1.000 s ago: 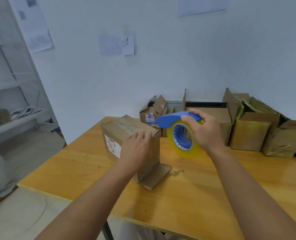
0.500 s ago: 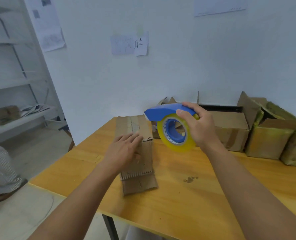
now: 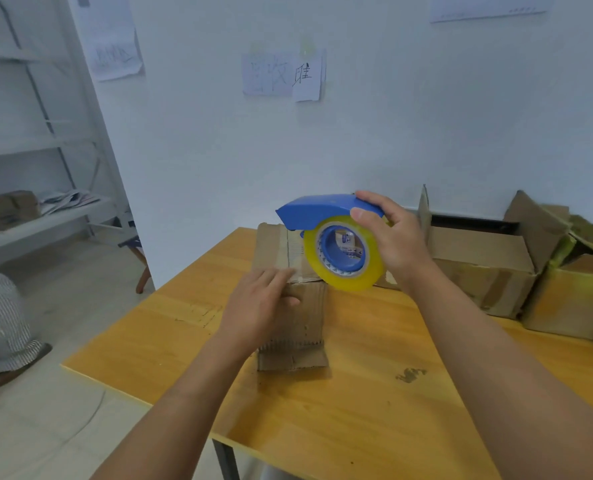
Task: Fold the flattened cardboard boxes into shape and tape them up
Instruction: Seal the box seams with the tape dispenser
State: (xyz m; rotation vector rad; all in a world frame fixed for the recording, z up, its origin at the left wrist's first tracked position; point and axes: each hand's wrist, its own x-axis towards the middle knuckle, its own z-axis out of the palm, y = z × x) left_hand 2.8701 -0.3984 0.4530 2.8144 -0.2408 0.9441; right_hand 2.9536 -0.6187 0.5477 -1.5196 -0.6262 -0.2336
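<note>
A: Position of the cardboard box (image 3: 290, 271)?

B: Centre of frame, standing on the wooden table (image 3: 357, 410), one flap splayed flat toward the lower edge. The left hand (image 3: 258, 304) lies on its near top edge, fingers straight, pressing, not gripping.

A: And the right hand (image 3: 394, 237)?

B: Wrapped around the blue tape dispenser (image 3: 329, 233), held just above the box's far top, yellow roll facing the camera. Whether the tape end touches the cardboard cannot be seen.

A: Technique note?

B: Judgement: keep the left palm holding the top flaps together, set the dispenser's front edge on the seam, then draw along it in one steady pull, pressure constant, so the tape lies without wrinkles.
</note>
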